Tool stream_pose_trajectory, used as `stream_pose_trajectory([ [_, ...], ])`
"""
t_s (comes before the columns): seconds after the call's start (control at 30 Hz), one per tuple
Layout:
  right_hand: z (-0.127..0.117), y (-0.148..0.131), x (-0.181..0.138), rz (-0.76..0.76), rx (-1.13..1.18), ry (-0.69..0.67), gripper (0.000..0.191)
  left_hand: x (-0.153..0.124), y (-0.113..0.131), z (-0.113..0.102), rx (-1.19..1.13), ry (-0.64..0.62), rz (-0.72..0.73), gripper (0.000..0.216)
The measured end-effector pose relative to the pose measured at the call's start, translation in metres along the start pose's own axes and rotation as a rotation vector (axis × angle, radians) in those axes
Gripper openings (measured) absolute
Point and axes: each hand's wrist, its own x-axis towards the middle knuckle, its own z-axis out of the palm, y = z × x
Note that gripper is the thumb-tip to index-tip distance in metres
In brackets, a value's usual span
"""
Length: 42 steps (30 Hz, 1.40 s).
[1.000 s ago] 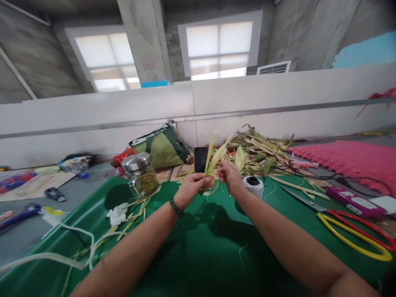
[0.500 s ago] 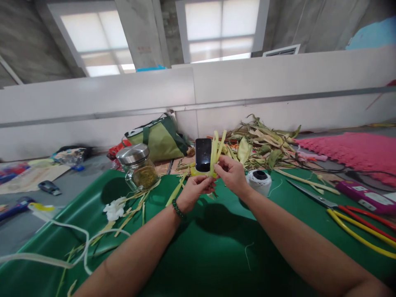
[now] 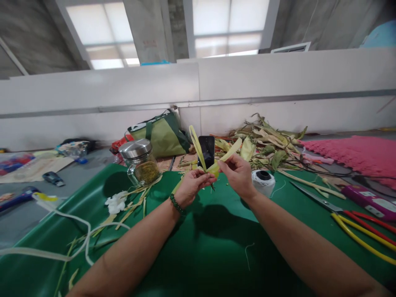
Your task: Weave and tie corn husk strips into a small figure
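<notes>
Both my hands meet above the green mat (image 3: 216, 251), pinching a yellow-green leaf strip (image 3: 198, 150). My left hand (image 3: 193, 185), with a dark bead bracelet on the wrist, is closed on the strip's lower part. My right hand (image 3: 236, 173) is closed on another end of the strip (image 3: 229, 152), which splays to the right. The two ends spread apart in a V above my fingers. A black phone (image 3: 206, 150) stands just behind the strip.
A glass jar with a metal lid (image 3: 139, 161) stands left, a white thread spool (image 3: 262, 181) right of my hands. Scissors with red and yellow handles (image 3: 349, 216) lie at right. A heap of dried husks (image 3: 266, 144), a green bag (image 3: 161, 134) and a pink mat (image 3: 355, 154) lie behind.
The strip's two ends, upright and close together before, have spread apart into a V. My hands stay together at the same spot; the camera has tilted slightly.
</notes>
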Motion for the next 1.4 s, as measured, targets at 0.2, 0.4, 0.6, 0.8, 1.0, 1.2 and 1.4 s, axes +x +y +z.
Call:
stream_pose_trajectory([
  [0.2,-0.002,-0.003,-0.013,-0.441,-0.262,-0.169,0.016,0.003,0.008,-0.002,0.007,0.165,0.081,0.018],
  [0.4,-0.008,-0.007,-0.017,-0.821,-0.414,-0.360,0.016,0.003,0.025,-0.015,0.031,0.147,0.013,0.011],
  [0.6,-0.011,-0.012,-0.018,-0.943,-0.593,-0.421,0.024,0.006,0.037,-0.032,0.006,0.028,-0.050,0.016],
  [0.8,-0.012,-0.016,-0.020,-0.708,-0.560,-0.738,0.016,0.000,0.039,-0.030,0.036,-0.002,0.025,0.013],
  [1.0,-0.016,-0.019,-0.006,-0.067,-0.078,-0.848,0.032,-0.005,0.023,-0.019,0.387,-0.102,0.068,0.027],
  [1.2,-0.009,-0.012,0.000,-0.049,0.003,-0.419,0.025,-0.009,0.004,-0.008,0.522,-0.407,0.085,0.034],
  [1.4,-0.013,-0.010,0.009,0.232,0.265,-0.270,0.035,-0.014,0.012,-0.005,0.499,-0.333,0.199,0.038],
])
